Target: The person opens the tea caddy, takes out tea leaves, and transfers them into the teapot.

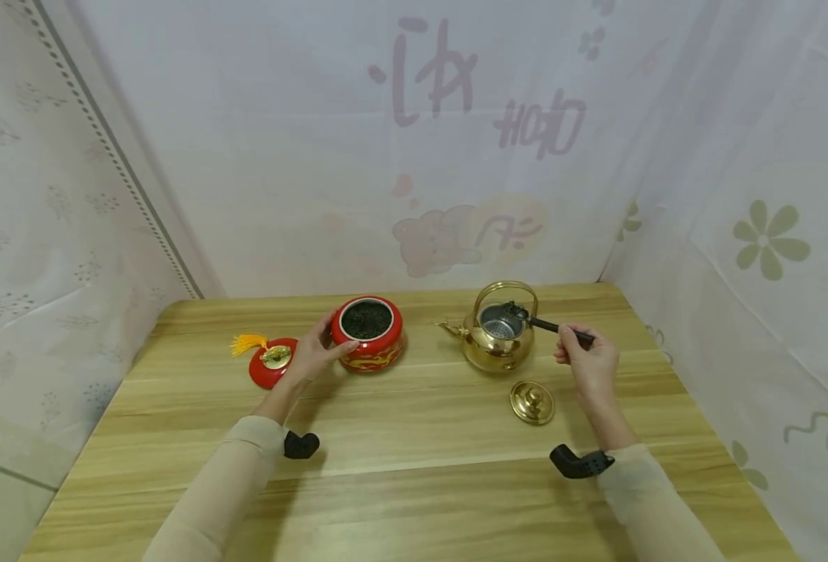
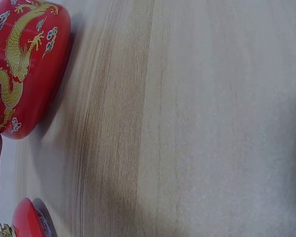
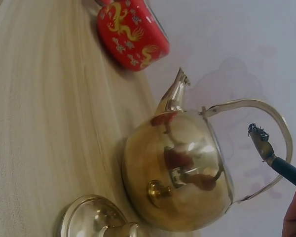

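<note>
A red jar [image 1: 374, 353] with a gold dragon pattern stands on the table, filled with dark dried tea leaves [image 1: 367, 318]. My left hand [image 1: 315, 349] grips its left side, thumb along the front; the left wrist view shows only a finger's edge beside the jar [image 2: 32, 64]. My right hand [image 1: 589, 361] pinches the dark handle of a tea scoop [image 1: 554, 325]. Tea leaves [image 3: 258, 132] lie in the scoop's head, which is held over the mouth of a gold teapot [image 1: 501, 351], under its raised handle. A perforated metal strainer [image 1: 501, 328] shows inside the teapot.
The jar's red lid [image 1: 264, 373], with a yellow tassel [image 1: 247, 343], lies left of the jar beside my left wrist. In front of the teapot lies its gold lid [image 1: 532, 403]. Patterned cloth [image 1: 301, 172] hangs behind the wooden table [image 1: 414, 492] and along both sides.
</note>
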The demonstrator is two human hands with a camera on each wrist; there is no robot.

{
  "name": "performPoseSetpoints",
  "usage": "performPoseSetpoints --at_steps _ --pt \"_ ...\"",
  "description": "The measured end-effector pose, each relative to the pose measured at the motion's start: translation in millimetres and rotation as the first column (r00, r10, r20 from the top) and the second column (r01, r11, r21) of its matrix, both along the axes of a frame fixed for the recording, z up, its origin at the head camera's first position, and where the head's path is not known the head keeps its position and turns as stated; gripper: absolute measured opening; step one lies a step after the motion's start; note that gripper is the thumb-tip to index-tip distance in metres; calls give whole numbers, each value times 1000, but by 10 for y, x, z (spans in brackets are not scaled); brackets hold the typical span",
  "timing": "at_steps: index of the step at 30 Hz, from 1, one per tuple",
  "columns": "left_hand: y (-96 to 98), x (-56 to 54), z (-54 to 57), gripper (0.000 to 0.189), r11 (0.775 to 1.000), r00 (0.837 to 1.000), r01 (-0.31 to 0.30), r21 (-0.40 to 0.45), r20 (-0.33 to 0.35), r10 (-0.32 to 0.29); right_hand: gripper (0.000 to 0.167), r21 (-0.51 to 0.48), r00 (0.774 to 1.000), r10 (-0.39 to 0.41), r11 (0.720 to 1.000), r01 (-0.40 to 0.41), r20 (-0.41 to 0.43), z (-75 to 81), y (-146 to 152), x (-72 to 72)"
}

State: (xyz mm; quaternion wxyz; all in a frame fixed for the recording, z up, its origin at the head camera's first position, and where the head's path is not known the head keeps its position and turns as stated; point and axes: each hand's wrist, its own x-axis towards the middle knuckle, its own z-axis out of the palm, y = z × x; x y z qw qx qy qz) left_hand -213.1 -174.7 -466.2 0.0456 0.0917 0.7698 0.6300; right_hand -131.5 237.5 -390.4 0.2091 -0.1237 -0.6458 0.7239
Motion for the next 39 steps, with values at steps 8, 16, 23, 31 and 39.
performPoseSetpoints --at_steps 8,16,23,31,39 --pt "17 2 -7 83 1000 1000 11 -6 -16 -11 23 53 999 -6 999 4 42 -214 68 -102" --pt "13 9 3 83 1000 1000 2 -23 -6 -2 20 138 995 -9 990 -6 103 -230 66 -132" --pt "20 71 122 83 1000 999 9 -4 42 -9 24 233 996 -9 972 -13 90 -323 71 -160" --pt "77 186 327 80 1000 998 14 -25 58 -12 23 278 997 1 960 -23 82 -338 49 -154" --pt "30 104 197 83 1000 999 16 8 46 -16 20 320 998 -6 947 -12 57 -355 42 -159"
